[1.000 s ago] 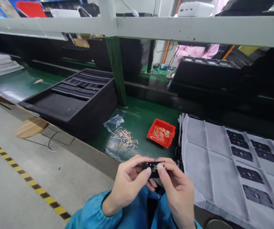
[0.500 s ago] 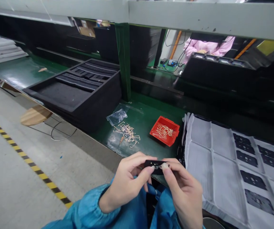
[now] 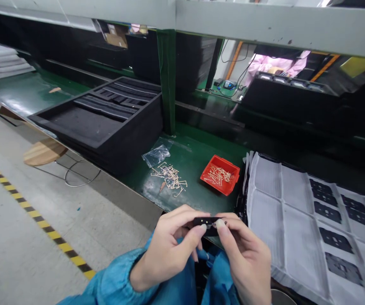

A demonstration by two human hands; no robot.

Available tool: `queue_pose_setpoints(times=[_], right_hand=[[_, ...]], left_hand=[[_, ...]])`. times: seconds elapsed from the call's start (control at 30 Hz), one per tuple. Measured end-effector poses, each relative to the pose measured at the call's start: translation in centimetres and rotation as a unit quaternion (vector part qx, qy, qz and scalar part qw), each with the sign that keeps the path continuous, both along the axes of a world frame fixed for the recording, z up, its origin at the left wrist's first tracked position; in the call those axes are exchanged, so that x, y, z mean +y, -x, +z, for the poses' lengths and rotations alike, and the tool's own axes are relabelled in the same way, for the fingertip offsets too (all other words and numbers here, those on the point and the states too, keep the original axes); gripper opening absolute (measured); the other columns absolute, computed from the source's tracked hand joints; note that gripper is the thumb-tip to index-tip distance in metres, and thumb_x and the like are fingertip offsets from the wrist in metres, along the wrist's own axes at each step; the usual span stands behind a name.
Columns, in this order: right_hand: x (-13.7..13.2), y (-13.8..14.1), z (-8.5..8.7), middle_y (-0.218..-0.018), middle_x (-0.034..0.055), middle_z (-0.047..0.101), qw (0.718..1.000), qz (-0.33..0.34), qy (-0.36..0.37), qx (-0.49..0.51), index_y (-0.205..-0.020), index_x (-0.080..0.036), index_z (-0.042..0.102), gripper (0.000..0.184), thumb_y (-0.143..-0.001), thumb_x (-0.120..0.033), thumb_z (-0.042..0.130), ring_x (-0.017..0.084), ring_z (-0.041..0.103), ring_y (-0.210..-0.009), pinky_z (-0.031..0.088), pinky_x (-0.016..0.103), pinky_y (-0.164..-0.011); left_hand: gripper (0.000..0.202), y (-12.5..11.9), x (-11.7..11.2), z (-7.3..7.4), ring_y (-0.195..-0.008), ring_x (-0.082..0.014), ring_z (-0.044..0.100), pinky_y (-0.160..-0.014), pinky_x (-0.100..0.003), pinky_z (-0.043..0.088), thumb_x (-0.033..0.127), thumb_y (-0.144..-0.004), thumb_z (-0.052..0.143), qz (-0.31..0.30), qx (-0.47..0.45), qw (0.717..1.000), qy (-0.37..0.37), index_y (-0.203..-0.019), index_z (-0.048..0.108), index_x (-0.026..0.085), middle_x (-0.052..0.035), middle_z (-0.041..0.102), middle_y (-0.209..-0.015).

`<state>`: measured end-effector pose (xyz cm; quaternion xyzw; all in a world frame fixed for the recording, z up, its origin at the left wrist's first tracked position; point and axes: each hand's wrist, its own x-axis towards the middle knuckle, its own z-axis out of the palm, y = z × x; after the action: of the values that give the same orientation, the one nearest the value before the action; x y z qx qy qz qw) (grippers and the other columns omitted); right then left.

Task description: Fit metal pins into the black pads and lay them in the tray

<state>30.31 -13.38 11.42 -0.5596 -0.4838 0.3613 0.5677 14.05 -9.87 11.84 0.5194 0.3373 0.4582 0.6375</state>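
Both hands pinch one small black plastic part (image 3: 206, 221) close to my body, just off the bench's front edge. My left hand (image 3: 169, 250) grips its left end with thumb and fingers closed. My right hand (image 3: 249, 258) holds the right end, thumb pressed on the part's face. Beyond them a red tray (image 3: 220, 174) holds several thin tan metal clips. A loose heap of the same clips (image 3: 169, 178) lies on the green bench left of the tray.
A white compartmented sheet (image 3: 280, 199) with several dark flat parts (image 3: 335, 237) lies at right. A black foam tray stack (image 3: 106, 123) stands at left, a clear bag (image 3: 156, 154) beside it. A green post (image 3: 168, 80) rises behind. A person in pink (image 3: 277, 63) works beyond the bench.
The view has shifted slightly and tilted down. Both hands keep their pinch on the black part, with little movement.
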Motion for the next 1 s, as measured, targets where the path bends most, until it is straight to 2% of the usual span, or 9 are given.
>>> queue_pose_setpoints(times=[0.1, 0.23, 0.37, 0.47, 0.57, 0.67, 0.73, 0.83, 1.0], right_hand=[[0.0, 0.3, 0.0, -0.093, -0.0003, 0.075, 0.999, -0.017, -0.021, -0.020, -0.084, -0.026, 0.074, 0.012, -0.096, -0.027, 0.071, 0.010, 0.073, -0.085, 0.057, 0.012, -0.076], [0.0, 0.9, 0.0, -0.093, 0.0003, 0.075, 0.997, -0.026, -0.045, -0.057, -0.086, -0.025, 0.072, 0.010, -0.095, -0.024, 0.070, 0.011, 0.073, -0.083, 0.058, 0.015, -0.075], [-0.1, 1.6, 0.2, -0.093, 0.0011, 0.074, 0.990, -0.041, -0.071, -0.115, -0.090, -0.025, 0.070, 0.008, -0.096, -0.019, 0.068, 0.012, 0.073, -0.083, 0.059, 0.018, -0.074], [-0.2, 2.1, 0.3, -0.093, 0.0024, 0.074, 0.976, -0.061, -0.109, -0.179, -0.093, -0.024, 0.068, 0.009, -0.095, -0.015, 0.066, 0.013, 0.073, -0.082, 0.059, 0.020, -0.073], [-0.4, 2.4, 0.2, -0.098, 0.0049, 0.076, 0.954, -0.081, -0.139, -0.255, -0.099, -0.023, 0.066, 0.010, -0.095, -0.013, 0.064, 0.015, 0.076, -0.088, 0.061, 0.023, -0.082], [-0.4, 2.3, -0.3, -0.101, 0.0055, 0.079, 0.940, -0.121, -0.128, -0.293, -0.098, -0.023, 0.065, 0.005, -0.095, -0.023, 0.069, 0.016, 0.078, -0.089, 0.062, 0.024, -0.085], [-0.1, 2.4, -0.6, -0.099, 0.0041, 0.079, 0.953, -0.148, -0.093, -0.248, -0.100, -0.023, 0.065, 0.014, -0.093, -0.031, 0.074, 0.014, 0.078, -0.083, 0.063, 0.021, -0.079], [0.7, 2.9, -0.9, -0.092, -0.0003, 0.077, 0.984, -0.132, -0.051, -0.104, -0.111, -0.025, 0.065, 0.029, -0.088, -0.032, 0.080, 0.012, 0.077, -0.079, 0.063, 0.017, -0.071], [1.4, 3.2, -1.3, -0.088, -0.0014, 0.077, 0.992, -0.088, -0.009, 0.085, -0.111, -0.026, 0.063, 0.022, -0.092, -0.029, 0.075, 0.011, 0.077, -0.073, 0.062, 0.016, -0.065]], left_hand=[[0.021, -0.2, -0.1, 0.2, -0.053, -0.0073, 0.066, -0.044, -0.014, 0.057, 0.026, -0.101, 0.064, 0.019, -0.011, 1.000, 0.001, -0.112, 0.080, 0.019, -0.0049, 0.064, -0.092], [0.024, -0.6, 0.0, 0.4, -0.047, -0.0053, 0.063, -0.042, -0.011, 0.052, 0.029, -0.103, 0.061, 0.056, 0.032, 0.998, 0.001, -0.098, 0.080, 0.015, -0.0051, 0.065, -0.087], [0.027, -0.8, 0.0, 0.2, -0.044, -0.0051, 0.061, -0.039, -0.011, 0.048, 0.033, -0.104, 0.059, 0.078, 0.056, 0.995, -0.004, -0.094, 0.076, 0.015, -0.0019, 0.063, -0.081], [0.026, -1.0, -0.2, -0.2, -0.046, -0.0054, 0.060, -0.039, -0.012, 0.048, 0.034, -0.106, 0.057, 0.083, 0.062, 0.995, -0.011, -0.094, 0.073, 0.017, -0.0007, 0.062, -0.082], [0.024, -1.1, -0.4, -0.5, -0.047, -0.0057, 0.059, -0.041, -0.014, 0.048, 0.031, -0.106, 0.055, 0.095, 0.086, 0.991, -0.032, -0.093, 0.070, 0.018, 0.0002, 0.063, -0.081], [0.024, -1.2, -0.3, -0.7, -0.045, -0.0052, 0.056, -0.041, -0.014, 0.046, 0.030, -0.107, 0.054, 0.147, 0.106, 0.981, -0.067, -0.089, 0.067, 0.018, 0.0013, 0.061, -0.077], [0.025, -1.3, -0.3, -0.9, -0.044, -0.0051, 0.053, -0.041, -0.014, 0.044, 0.031, -0.107, 0.054, 0.176, 0.109, 0.976, -0.071, -0.087, 0.064, 0.018, 0.0030, 0.058, -0.071], [0.024, -1.4, -0.2, -1.0, -0.044, -0.0058, 0.054, -0.041, -0.014, 0.045, 0.031, -0.106, 0.056, 0.151, 0.115, 0.980, -0.056, -0.087, 0.064, 0.018, 0.0034, 0.058, -0.071], [0.025, -1.6, -0.5, -1.0, -0.041, -0.0082, 0.061, -0.041, -0.015, 0.051, 0.035, -0.104, 0.060, 0.154, 0.103, 0.982, -0.025, -0.088, 0.068, 0.017, 0.0035, 0.063, -0.064]])
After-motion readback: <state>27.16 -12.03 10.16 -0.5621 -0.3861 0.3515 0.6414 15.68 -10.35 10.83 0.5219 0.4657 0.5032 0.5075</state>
